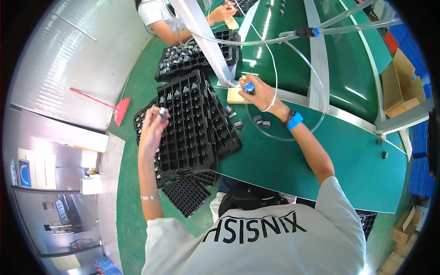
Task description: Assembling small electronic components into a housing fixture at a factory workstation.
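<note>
1. Fingers point(150, 117) of the left hand point(150, 134), left of centre in the frame, were pinched on a small grey metallic part point(162, 112), held above the left edge of a tray.
2. That black grid tray point(188, 170) lay tilted across the centre-left, overlapping other black trays; similar grey parts sat in its uppermost rows, while many lower cells looked unfilled.
3. Below it, at the lower centre-left of the frame, a small black grid tray point(185, 196) rested on the green floor point(133, 183).
4. Toward the upper centre-left, a parts tray point(167, 77) bore a heap of grey pieces, and above it a co-worker's hand point(222, 13) reached in at the top of the frame.
5. Near the middle, a pale yellow block point(234, 95) lay on the green desk point(293, 160), with several loose parts point(262, 122) below it and to its right.
6. Right of the block, the right hand point(264, 95) had its fingers curled around a blue-and-brass tool point(248, 87), raised above the desk; a clear tube point(277, 137) looped beneath that forearm, its join to the tool unclear.
7. Farther right, a blue wristband point(295, 120) circled the right wrist, and an open cardboard box point(398, 87) stood at the upper right.
</note>
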The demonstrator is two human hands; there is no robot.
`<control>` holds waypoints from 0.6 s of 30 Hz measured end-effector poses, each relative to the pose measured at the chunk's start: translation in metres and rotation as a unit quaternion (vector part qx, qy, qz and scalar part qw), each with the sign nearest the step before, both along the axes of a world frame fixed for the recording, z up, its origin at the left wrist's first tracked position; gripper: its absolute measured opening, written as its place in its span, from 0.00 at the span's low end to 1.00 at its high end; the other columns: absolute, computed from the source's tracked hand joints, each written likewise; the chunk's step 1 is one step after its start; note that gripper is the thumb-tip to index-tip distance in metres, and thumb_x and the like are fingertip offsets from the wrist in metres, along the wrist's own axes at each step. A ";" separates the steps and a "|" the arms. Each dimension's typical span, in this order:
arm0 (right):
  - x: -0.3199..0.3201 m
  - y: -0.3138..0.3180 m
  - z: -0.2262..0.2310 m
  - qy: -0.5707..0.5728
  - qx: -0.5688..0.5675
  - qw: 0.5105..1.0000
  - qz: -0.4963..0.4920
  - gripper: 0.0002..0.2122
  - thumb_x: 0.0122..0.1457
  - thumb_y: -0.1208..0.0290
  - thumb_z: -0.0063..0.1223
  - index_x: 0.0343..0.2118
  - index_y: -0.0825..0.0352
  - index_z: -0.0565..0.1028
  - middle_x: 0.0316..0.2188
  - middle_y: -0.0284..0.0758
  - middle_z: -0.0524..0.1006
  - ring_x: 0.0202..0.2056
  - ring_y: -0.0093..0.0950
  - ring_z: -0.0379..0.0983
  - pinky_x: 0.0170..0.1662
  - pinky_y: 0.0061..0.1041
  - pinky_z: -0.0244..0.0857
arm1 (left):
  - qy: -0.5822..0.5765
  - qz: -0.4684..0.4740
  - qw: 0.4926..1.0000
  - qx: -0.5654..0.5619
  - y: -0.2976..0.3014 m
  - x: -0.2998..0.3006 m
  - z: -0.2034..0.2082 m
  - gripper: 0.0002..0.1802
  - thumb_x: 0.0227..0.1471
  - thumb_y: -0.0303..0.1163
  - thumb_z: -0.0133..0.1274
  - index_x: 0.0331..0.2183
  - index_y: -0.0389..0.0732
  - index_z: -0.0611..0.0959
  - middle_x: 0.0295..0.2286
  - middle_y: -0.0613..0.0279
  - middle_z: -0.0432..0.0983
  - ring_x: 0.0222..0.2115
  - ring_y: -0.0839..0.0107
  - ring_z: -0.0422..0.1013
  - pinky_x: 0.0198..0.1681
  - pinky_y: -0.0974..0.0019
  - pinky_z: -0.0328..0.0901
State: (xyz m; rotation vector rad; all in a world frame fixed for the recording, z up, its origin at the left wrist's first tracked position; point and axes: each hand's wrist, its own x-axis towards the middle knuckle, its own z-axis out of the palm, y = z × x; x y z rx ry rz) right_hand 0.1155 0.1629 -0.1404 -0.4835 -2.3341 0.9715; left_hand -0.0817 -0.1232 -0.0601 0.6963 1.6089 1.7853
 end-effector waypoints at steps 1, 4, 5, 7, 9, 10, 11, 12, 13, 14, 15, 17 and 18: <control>-0.001 0.009 -0.004 0.018 -0.007 1.000 0.001 0.22 0.46 0.60 0.56 0.40 0.64 0.63 0.33 0.45 0.70 0.34 0.45 0.69 0.36 0.34 0.63 | -0.057 -0.005 0.998 0.028 -0.001 0.019 0.000 0.10 0.52 0.26 0.42 0.39 0.40 0.67 0.37 0.61 0.68 0.37 0.73 0.66 0.40 0.73 0.62; -0.011 0.045 -0.008 0.068 -0.068 0.994 -0.055 0.15 0.49 0.62 0.51 0.38 0.62 0.64 0.26 0.45 0.73 0.29 0.46 0.70 0.31 0.37 0.64 | -0.077 -0.002 0.994 0.072 -0.013 0.065 0.002 0.11 0.53 0.27 0.43 0.41 0.39 0.68 0.36 0.62 0.67 0.36 0.76 0.65 0.41 0.75 0.61; -0.012 0.056 0.004 0.045 -0.128 0.988 -0.079 0.15 0.49 0.63 0.51 0.38 0.61 0.65 0.27 0.45 0.73 0.29 0.45 0.70 0.31 0.37 0.65 | -0.076 0.021 0.994 0.073 -0.021 0.081 0.003 0.13 0.52 0.27 0.45 0.41 0.39 0.68 0.35 0.62 0.68 0.36 0.76 0.66 0.40 0.74 0.62; -0.016 0.097 -0.014 0.056 0.030 0.980 -0.187 0.15 0.49 0.62 0.50 0.38 0.61 0.65 0.26 0.45 0.74 0.29 0.46 0.70 0.30 0.39 0.65 | -0.075 0.003 0.995 0.069 -0.029 0.106 0.009 0.14 0.51 0.27 0.46 0.42 0.38 0.67 0.34 0.62 0.70 0.35 0.75 0.67 0.40 0.74 0.63; -0.017 0.128 -0.027 0.007 0.048 0.972 -0.228 0.16 0.49 0.59 0.48 0.39 0.61 0.64 0.23 0.46 0.73 0.28 0.47 0.70 0.30 0.41 0.64 | -0.084 0.010 0.995 0.049 -0.033 0.123 0.005 0.13 0.50 0.24 0.46 0.41 0.36 0.67 0.34 0.60 0.69 0.35 0.74 0.67 0.40 0.75 0.63; -0.019 0.138 -0.033 0.011 0.064 0.970 -0.235 0.16 0.49 0.59 0.48 0.40 0.60 0.64 0.23 0.46 0.74 0.28 0.47 0.70 0.30 0.41 0.64 | -0.074 0.018 0.996 0.038 -0.031 0.131 0.005 0.15 0.49 0.24 0.48 0.41 0.36 0.67 0.32 0.61 0.70 0.33 0.74 0.68 0.38 0.76 0.63; -0.019 0.147 -0.041 0.015 0.080 0.967 -0.243 0.17 0.49 0.59 0.48 0.40 0.60 0.64 0.23 0.45 0.74 0.28 0.47 0.70 0.30 0.41 0.64 | -0.079 0.026 0.996 0.027 -0.031 0.137 0.003 0.15 0.48 0.25 0.49 0.40 0.37 0.67 0.33 0.61 0.70 0.33 0.75 0.68 0.37 0.76 0.63; -0.021 0.147 -0.039 0.016 0.080 0.967 -0.239 0.17 0.49 0.59 0.48 0.40 0.60 0.64 0.23 0.45 0.74 0.28 0.47 0.70 0.30 0.41 0.64 | -0.074 0.019 0.997 0.027 -0.032 0.141 0.001 0.14 0.48 0.24 0.49 0.39 0.37 0.68 0.33 0.61 0.70 0.33 0.75 0.68 0.38 0.76 0.63; -0.022 0.147 -0.038 0.010 0.088 0.968 -0.233 0.16 0.50 0.59 0.47 0.40 0.60 0.64 0.23 0.45 0.74 0.28 0.47 0.70 0.29 0.41 0.64 | -0.068 0.011 0.997 0.027 -0.032 0.144 -0.001 0.14 0.48 0.24 0.49 0.39 0.37 0.68 0.34 0.61 0.70 0.34 0.75 0.68 0.38 0.75 0.63; -0.023 0.148 -0.037 0.004 0.096 0.969 -0.228 0.16 0.50 0.59 0.47 0.40 0.60 0.64 0.23 0.45 0.74 0.28 0.47 0.70 0.29 0.40 0.64 | -0.065 0.015 0.998 0.016 -0.031 0.146 -0.004 0.12 0.48 0.23 0.47 0.38 0.38 0.68 0.35 0.60 0.70 0.35 0.75 0.68 0.39 0.75 0.62; -0.023 0.146 -0.034 0.003 0.095 0.970 -0.224 0.16 0.50 0.59 0.47 0.40 0.60 0.64 0.23 0.45 0.74 0.28 0.47 0.70 0.29 0.40 0.64 | -0.067 0.019 0.997 0.014 -0.029 0.149 -0.005 0.12 0.48 0.23 0.47 0.38 0.38 0.68 0.35 0.60 0.70 0.35 0.75 0.68 0.39 0.75 0.62; -0.021 0.144 -0.027 -0.026 0.087 0.967 -0.238 0.16 0.50 0.59 0.47 0.40 0.59 0.64 0.23 0.45 0.74 0.27 0.46 0.70 0.29 0.40 0.64 | -0.063 0.020 0.997 0.033 -0.017 0.153 -0.007 0.12 0.48 0.21 0.46 0.38 0.40 0.68 0.36 0.60 0.70 0.37 0.75 0.67 0.40 0.73 0.62; -0.019 0.144 -0.025 -0.040 0.111 0.965 -0.235 0.16 0.50 0.59 0.46 0.42 0.58 0.64 0.22 0.44 0.74 0.27 0.45 0.71 0.29 0.40 0.64 | -0.062 0.017 0.997 0.044 -0.012 0.155 -0.007 0.12 0.46 0.17 0.45 0.36 0.37 0.70 0.36 0.61 0.69 0.37 0.75 0.67 0.41 0.72 0.62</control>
